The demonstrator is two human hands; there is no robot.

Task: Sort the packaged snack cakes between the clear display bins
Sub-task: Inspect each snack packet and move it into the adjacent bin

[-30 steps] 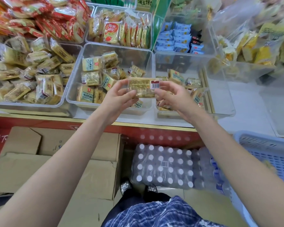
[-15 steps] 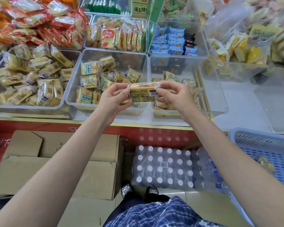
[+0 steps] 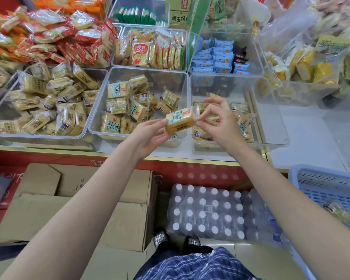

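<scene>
Yellow snack cake pinched between left hand and right hand.

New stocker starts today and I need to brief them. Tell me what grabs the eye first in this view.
First, the yellow snack cake pack held between the left hand and right hand, above the front edge of the middle clear bin. Next, the heap of red and orange packets piled at the back left. Lower down, a shrink-wrapped case of white-capped bottles sits on the floor beside cardboard boxes.
</scene>
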